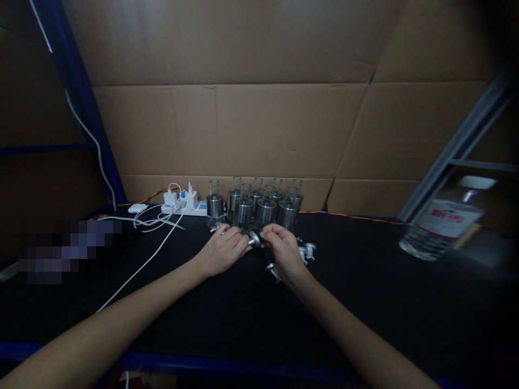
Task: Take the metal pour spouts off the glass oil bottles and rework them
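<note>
Head view: the left hand point(225, 249) reached in from the lower left, its fingers curled and clamped on a silver disc-ended metal part point(253, 239). The disc projected just beyond the fingertips, on the side facing the right hand point(283, 249), so the part lay between the two hands. The right hand was bent inward, thumb and index finger drawn together just beside the disc. Something dark showed at those fingertips; could not tell what it was, nor whether the right hand gripped it.

Several loose silver parts lay close by on the black tabletop point(211, 329). One silver fitting point(273, 273) lay just below the right hand, partly covered by it. A paler fitting point(308, 252) lay to the right of that hand, near the wrist. Another small metal piece point(214, 228) showed past the knuckles of the left hand.

Directly beyond both hands stood a cluster of upright glass-necked vessels with metal sleeves point(266, 210), ranked in rough rows; the front ones were near the fingers. Left of the cluster was a white power strip point(200, 209) with plugged-in adapters and a tangle of white cable point(156, 252). At far right a clear plastic bottle point(444, 221) with a white cap and red-printed label appeared tilted. Cardboard panels point(259, 127) formed the backdrop.
</note>
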Tool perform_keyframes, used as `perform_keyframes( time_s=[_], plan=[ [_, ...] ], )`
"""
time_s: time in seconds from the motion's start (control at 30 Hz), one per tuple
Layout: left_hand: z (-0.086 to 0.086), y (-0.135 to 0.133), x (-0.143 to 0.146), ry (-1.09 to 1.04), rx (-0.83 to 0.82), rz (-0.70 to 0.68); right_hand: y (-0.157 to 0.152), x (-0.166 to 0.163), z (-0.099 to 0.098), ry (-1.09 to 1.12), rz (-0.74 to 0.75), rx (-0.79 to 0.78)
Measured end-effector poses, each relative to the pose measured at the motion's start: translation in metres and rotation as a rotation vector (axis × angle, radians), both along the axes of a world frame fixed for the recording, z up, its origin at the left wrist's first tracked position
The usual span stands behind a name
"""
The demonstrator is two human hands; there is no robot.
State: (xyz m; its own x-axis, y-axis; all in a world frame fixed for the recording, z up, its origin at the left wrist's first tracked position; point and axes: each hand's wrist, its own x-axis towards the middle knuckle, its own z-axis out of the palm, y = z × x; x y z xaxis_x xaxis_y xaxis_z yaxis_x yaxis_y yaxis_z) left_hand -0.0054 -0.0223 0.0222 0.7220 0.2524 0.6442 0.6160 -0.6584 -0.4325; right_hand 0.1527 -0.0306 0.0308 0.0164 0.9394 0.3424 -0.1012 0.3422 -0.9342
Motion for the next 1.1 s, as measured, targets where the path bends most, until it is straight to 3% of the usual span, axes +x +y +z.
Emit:
perform_keyframes(
  time_s=[0.47,1.1],
  plan=[
    [0.0031,-0.0011,-0.0017,0.039,0.016,0.021,-0.0001,-0.0002,0.0017,0.05,-0.005,-0.052],
    [0.0002,-0.0022,-0.0014,0.027,0.088,0.056,-0.0008,0.0016,0.0059,-0.096,-0.106,-0.085]
  ],
)
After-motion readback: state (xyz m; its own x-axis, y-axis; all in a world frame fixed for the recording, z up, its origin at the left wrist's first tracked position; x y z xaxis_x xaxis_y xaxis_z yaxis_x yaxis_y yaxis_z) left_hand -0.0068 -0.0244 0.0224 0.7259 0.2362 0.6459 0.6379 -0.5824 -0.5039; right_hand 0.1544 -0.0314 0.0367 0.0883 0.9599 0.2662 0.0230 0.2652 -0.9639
